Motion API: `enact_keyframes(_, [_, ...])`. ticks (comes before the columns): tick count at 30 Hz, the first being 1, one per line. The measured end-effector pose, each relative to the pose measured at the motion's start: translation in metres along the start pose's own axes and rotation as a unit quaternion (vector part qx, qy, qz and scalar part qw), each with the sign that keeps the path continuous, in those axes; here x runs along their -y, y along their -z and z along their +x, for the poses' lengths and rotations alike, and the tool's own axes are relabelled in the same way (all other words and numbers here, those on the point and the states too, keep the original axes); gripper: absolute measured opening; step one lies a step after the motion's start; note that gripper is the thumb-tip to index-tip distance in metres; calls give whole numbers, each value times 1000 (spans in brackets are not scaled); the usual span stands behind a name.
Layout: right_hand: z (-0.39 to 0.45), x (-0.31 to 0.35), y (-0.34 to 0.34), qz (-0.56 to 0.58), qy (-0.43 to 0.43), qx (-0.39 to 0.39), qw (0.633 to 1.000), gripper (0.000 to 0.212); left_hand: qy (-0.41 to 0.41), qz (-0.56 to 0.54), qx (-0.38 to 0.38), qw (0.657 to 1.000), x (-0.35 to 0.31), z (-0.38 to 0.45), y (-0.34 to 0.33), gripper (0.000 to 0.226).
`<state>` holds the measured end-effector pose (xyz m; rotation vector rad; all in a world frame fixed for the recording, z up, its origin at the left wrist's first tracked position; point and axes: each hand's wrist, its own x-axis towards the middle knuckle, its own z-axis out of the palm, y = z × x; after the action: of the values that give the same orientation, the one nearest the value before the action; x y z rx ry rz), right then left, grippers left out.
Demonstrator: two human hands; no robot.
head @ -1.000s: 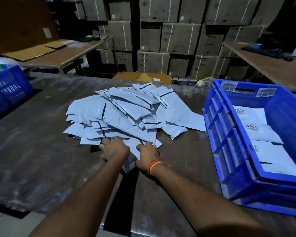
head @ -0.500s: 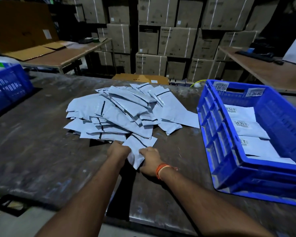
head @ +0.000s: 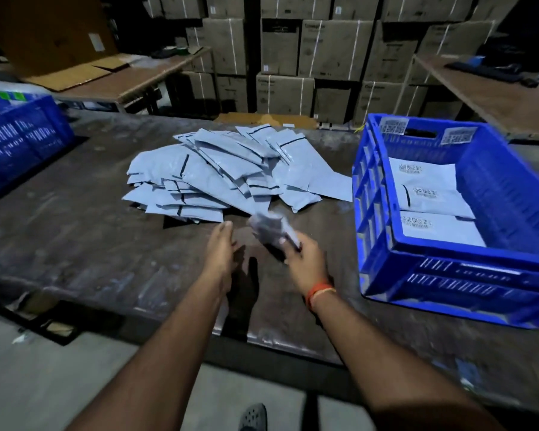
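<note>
- Two bare forearms enter from the lower edge of the frame. A dark perforated shoe shows on the grey floor at bottom centre.
- The right hand, wearing an orange wristband, has fingers and thumb curled round a thin grey plastic packet. The packet is motion-blurred, at frame centre.
- The left hand is turned edge-on with fingers straight and together. It holds nothing and is near the packet.
- The table is dark, worn and scuffed.
- A loose pile of flat pale mailers with black seal strips lies overlapped just beyond the hands.
- A ribbed blue plastic crate at right holds labelled mailers lying flat.
- A second blue crate sits at the left edge. Strapped cardboard cartons are stacked across the top.
</note>
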<state>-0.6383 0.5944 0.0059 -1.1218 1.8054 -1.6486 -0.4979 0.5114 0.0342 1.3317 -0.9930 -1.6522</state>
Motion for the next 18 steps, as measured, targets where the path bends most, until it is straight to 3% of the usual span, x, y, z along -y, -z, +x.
enact_keyframes(1, [-1, 8, 1, 107, -77, -25, 991, 11, -21, 19, 1, 1000, 5, -2, 2, 34])
enact_keyframes(3, [-6, 22, 1, 289, -185, -51, 938, 8, -34, 25, 35, 998, 14, -7, 4, 38])
enact_keyframes(7, [-18, 24, 7, 411, -281, -51, 866, 11, -5, 13, 99, 995, 22, -18, 3, 48])
enact_keyframes(11, [-20, 10, 13, 336, -349, -64, 872, 11, -50, 55, 97, 993, 24, -9, 8, 69])
enact_keyframes(14, [-23, -7, 22, 193, -348, -98, 912, 8, -83, 140, 109, 981, 24, 5, 20, 61])
enact_keyframes(18, [-32, -26, 30, -10, -333, -62, 941, 14, -87, 251, 103, 958, 23, 19, 31, 56])
